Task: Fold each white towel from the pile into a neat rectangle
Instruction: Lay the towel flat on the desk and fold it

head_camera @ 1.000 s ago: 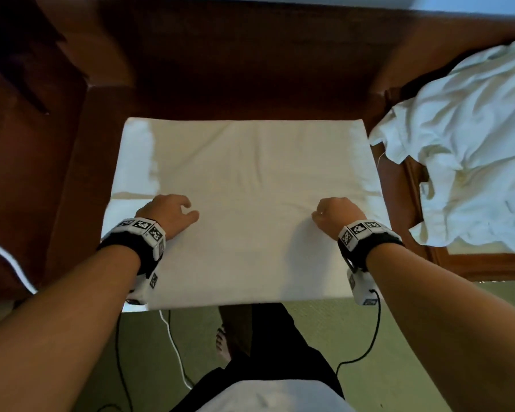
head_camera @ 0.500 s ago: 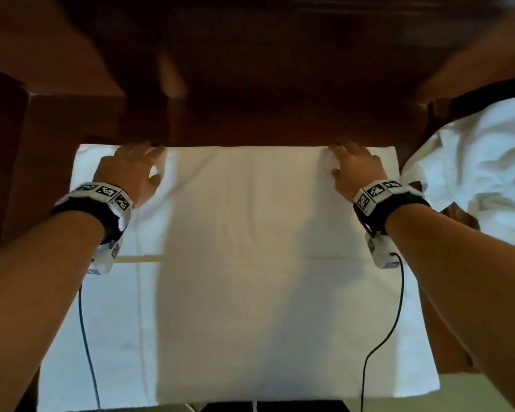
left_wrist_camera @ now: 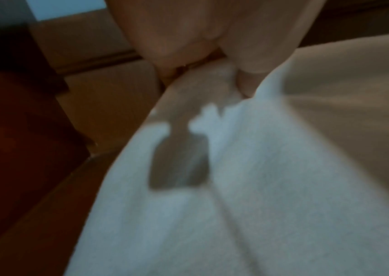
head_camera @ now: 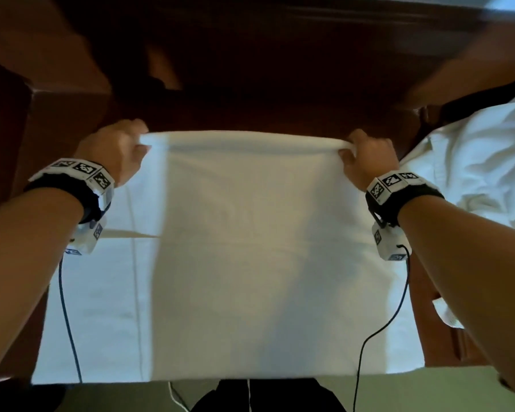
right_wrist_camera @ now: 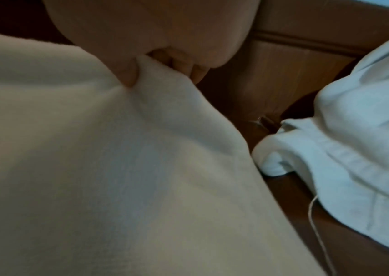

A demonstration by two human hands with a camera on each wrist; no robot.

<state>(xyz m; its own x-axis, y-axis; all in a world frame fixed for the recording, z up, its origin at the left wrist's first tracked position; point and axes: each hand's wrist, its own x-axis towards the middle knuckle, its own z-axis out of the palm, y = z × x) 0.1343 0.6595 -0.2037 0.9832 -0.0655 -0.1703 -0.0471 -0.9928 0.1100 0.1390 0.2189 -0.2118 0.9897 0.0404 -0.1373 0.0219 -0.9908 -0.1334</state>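
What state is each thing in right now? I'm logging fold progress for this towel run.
Towel: spread flat on the table, far edge lifted off it.
Left hand: pinches the towel's far left corner.
Right hand: pinches the far right corner.
Pile: crumpled, unfolded, beside the towel on the right.
Table: dark wood, bare beyond the towel.
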